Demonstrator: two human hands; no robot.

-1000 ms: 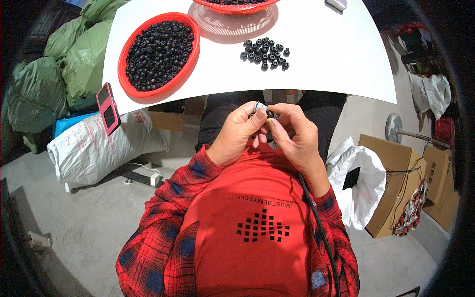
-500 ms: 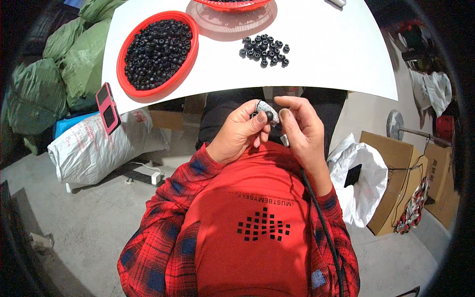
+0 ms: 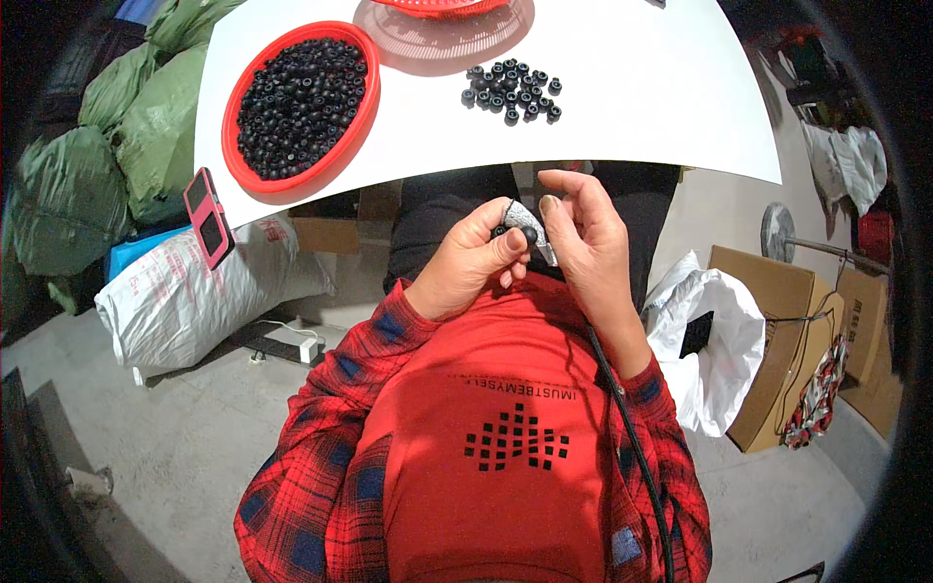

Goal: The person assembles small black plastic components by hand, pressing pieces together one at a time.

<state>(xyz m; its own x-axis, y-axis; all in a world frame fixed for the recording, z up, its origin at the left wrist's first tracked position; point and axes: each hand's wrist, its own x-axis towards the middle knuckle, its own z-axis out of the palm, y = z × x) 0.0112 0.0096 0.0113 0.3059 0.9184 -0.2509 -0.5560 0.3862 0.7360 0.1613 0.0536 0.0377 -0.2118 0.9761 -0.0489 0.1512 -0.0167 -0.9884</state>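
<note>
In front of my belly, my left hand (image 3: 474, 257) is closed, its thumb and fingers pinching a small round black bead-like part (image 3: 529, 235). Another dark round bit shows beside the thumb. Against these lies a grey speckled piece (image 3: 523, 218), perhaps a wrap; where it ends among the fingers is hidden. My right hand (image 3: 595, 248) is close by on the right, forefinger bent above and thumb raised by the grey piece. Its other fingers are curled out of sight. Similar black parts (image 3: 511, 89) lie loose on the white table (image 3: 622, 107).
A red oval tray (image 3: 229, 146) heaped with black parts stands on the table's left, a red basket (image 3: 447, 10) at the far edge. A pink phone-like case (image 3: 208, 219) is by the left corner. White sack (image 3: 194, 291), white open bag (image 3: 719, 389) and cardboard box (image 3: 758, 272) flank me.
The right thumb has moved slightly up along the grey piece. My left hand keeps its pinch on the black part. The view has shifted a little.
</note>
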